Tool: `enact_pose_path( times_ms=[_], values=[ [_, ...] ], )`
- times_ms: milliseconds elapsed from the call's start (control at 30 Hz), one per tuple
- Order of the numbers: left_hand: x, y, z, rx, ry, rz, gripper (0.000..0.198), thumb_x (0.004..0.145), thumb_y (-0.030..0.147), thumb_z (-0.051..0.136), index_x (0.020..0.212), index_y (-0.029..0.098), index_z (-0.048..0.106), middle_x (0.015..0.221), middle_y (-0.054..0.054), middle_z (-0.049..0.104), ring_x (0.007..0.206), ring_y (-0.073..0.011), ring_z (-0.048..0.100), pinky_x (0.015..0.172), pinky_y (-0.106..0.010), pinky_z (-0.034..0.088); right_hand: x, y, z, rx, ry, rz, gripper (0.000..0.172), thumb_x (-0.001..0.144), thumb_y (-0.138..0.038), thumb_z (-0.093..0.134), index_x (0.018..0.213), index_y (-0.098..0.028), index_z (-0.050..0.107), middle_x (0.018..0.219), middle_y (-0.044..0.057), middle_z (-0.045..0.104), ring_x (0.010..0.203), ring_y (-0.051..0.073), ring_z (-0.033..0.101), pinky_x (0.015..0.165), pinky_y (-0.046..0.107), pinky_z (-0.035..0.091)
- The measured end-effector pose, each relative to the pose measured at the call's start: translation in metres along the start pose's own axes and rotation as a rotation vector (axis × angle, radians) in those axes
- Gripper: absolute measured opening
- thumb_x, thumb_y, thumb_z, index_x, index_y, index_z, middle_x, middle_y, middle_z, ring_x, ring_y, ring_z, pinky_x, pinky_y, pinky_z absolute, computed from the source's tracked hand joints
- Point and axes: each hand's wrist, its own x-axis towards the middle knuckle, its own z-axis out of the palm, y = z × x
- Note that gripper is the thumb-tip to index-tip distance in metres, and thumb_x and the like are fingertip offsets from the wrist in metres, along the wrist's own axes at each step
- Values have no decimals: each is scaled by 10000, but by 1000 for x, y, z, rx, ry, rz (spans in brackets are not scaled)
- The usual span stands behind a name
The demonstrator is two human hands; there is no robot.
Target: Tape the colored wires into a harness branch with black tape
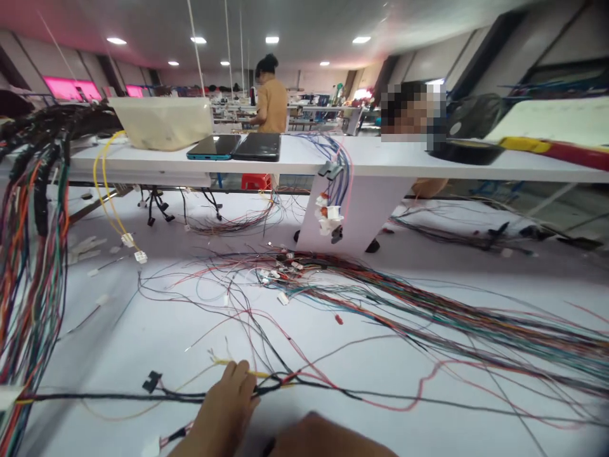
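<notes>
Wires (409, 317) fan across the table (95, 355) — spread apart — left hand (223, 409) pinches a yellow wire (221, 362), right hand (318, 438) unclear.

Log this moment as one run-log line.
left hand: on black wire | right hand: at frame bottom | nearby: yellow wire

The wire (261, 374) touching the left-hand fingers (236, 376) is yellow; the taped harness (104, 397) just below them is black. Well beyond the fingertips, the wire bundle (428, 320) shows red, green, blue and black strands.
</notes>
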Motion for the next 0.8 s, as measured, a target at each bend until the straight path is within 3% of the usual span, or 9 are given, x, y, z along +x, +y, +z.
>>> enact_pose_path(
  times_ms=[67,133,267,367,467,533,600,700,800],
  values=[
    [-9,-8,14,-153,142,56,324,750,159,609,1070,204,614,1219,-131,582,1097,-281,548,891,-418,517,4,11,-18,64,-40,27,211,900,-269,501,882,-349,695,761,-37,688,733,158,635,637,248,476],
    [-17,-13,19,-242,259,73,390,737,183,622,1125,204,594,1282,-149,550,1161,-291,520,957,-427,478,23,21,-21,143,-63,48,266,951,-235,405,961,-289,665,840,-11,673,766,136,617,697,235,473],
    [-21,-25,14,-124,353,-27,391,774,246,607,1164,227,590,1318,-137,547,1157,-292,546,931,-430,500,65,37,10,151,-88,-123,209,937,-177,429,932,-186,639,910,45,643,891,153,572,825,272,445],
    [-20,-58,2,76,390,-113,307,817,371,580,1059,202,662,1265,-145,591,1142,-329,553,929,-480,490,80,54,20,167,-156,-229,147,903,-153,495,899,-178,639,896,35,646,870,138,578,802,240,460],
    [-22,-110,-13,180,475,-289,345,836,417,534,1037,178,681,1215,-169,607,1165,-352,525,946,-511,459,88,80,-3,57,-75,-211,205,926,-119,442,969,-187,630,958,43,652,916,133,583,832,240,465],
    [-22,-143,-21,153,475,-314,335,833,420,526,1046,219,688,1206,-135,609,1152,-332,534,944,-494,462,93,103,-26,-226,47,-124,247,913,-83,434,1050,-180,615,1082,100,630,1028,191,554,886,342,455],
    [-19,-165,-25,114,477,-325,292,834,402,519,1028,278,700,1206,-94,607,1143,-319,539,924,-484,478,100,124,-45,-527,74,-51,267,876,-56,467,1067,-175,611,1205,151,576,1130,262,504,902,447,438],
    [-13,-173,-30,16,494,-284,277,842,381,513,1038,297,690,1226,-67,592,1122,-279,556,920,-436,492,105,143,-65,-673,37,-125,229,859,-43,476,984,-177,613,1229,128,577,1211,275,458,980,508,370],
    [-11,-162,-37,-73,541,-263,292,850,385,515,1082,279,657,1225,-69,588,1121,-265,551,941,-434,476,99,141,-90,-476,236,-225,191,895,-123,454,1042,-187,557,1139,97,629,1183,237,500,1043,489,316]
  ],
)
